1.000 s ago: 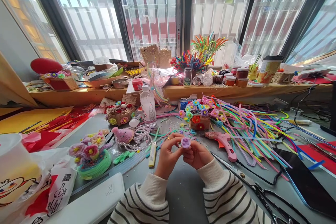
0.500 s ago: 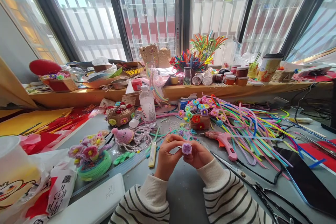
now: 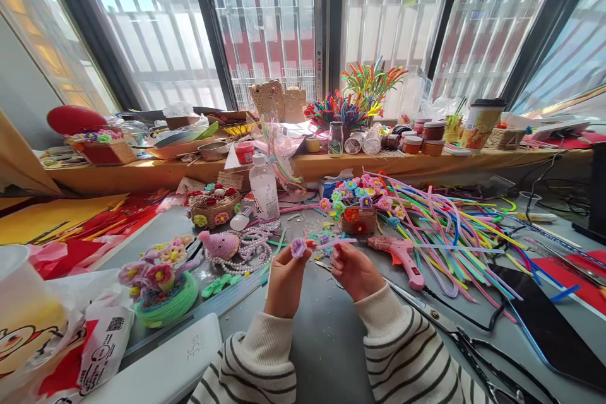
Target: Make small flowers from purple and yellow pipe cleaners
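Note:
Between thumb and fingers, my left hand [image 3: 285, 281] pinches a small fuzzy purple pipe-cleaner flower [image 3: 298, 247]. A pale lilac pipe-cleaner tail [image 3: 331, 242] stretches sideways from the flower. My right hand [image 3: 357, 270] is closed on the tail's far end, a short way to the right. Both hands are raised above the grey table [image 3: 326, 353]. Just behind them lie small coloured pipe-cleaner scraps [image 3: 326, 237]. A pink hot glue gun [image 3: 400, 257] rests right of my right hand, and large scissors [image 3: 438, 315] lie beside that forearm.
Many loose pipe cleaners [image 3: 454, 233] spread over the right side near a dark phone [image 3: 549, 322]. A flower basket [image 3: 357, 221], water bottle [image 3: 264, 192], bead strings [image 3: 255, 252] and green flower pot [image 3: 170, 303] stand around. A white power bank [image 3: 170, 360] lies front left.
My hands have moved apart, the left one leftward with the purple flower. The pale tail now shows stretched between them. The view has shifted slightly.

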Demonstrator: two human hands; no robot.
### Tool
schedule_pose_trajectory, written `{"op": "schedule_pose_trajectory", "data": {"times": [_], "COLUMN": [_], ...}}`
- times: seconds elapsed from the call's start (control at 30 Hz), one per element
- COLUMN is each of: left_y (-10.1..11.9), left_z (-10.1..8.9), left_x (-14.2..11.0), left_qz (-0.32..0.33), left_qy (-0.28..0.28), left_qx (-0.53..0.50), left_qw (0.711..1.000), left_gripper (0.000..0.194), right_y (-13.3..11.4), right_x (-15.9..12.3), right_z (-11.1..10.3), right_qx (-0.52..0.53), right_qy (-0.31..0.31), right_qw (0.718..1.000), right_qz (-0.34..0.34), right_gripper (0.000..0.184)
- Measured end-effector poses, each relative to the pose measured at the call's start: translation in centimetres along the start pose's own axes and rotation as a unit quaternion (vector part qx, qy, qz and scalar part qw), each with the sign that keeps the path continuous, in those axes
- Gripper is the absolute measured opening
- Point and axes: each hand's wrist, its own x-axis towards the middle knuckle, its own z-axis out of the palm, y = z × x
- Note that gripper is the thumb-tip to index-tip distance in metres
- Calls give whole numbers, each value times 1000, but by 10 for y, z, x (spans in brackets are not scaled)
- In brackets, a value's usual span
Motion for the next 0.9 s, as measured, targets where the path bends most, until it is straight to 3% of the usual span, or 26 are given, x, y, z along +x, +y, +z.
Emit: {"op": "schedule_pose_trajectory", "data": {"times": [0.13, 0.27, 0.33, 0.5, 0.73, 0.9], "left_y": [1, 3, 4, 5, 3, 0], "left_z": [-3, -6, -8, -11, -12, -11], "left_x": [6, 10, 12, 17, 21, 21], "left_qz": [-41, -40, -35, -51, -132, -130], "left_qy": [59, 99, 114, 112, 111, 103], "left_qx": [-149, -184, -189, -178, -144, -69], "left_qw": [986, 977, 975, 976, 974, 984], "left_gripper": [12, 12, 11, 8, 10, 13], "right_y": [-2, 1, 2, 7, 13, 16], "right_x": [1, 2, 1, -8, -12, -17], "right_z": [-1, -4, -4, -2, -6, -6], "right_qx": [-3, -135, -259, -516, -602, -653], "right_qy": [43, 51, 53, 28, -12, -5], "right_qw": [998, 987, 959, 845, 784, 738], "right_qz": [-45, -73, -99, -139, -149, -168], "right_gripper": [25, 22, 18, 15, 15, 16]}}
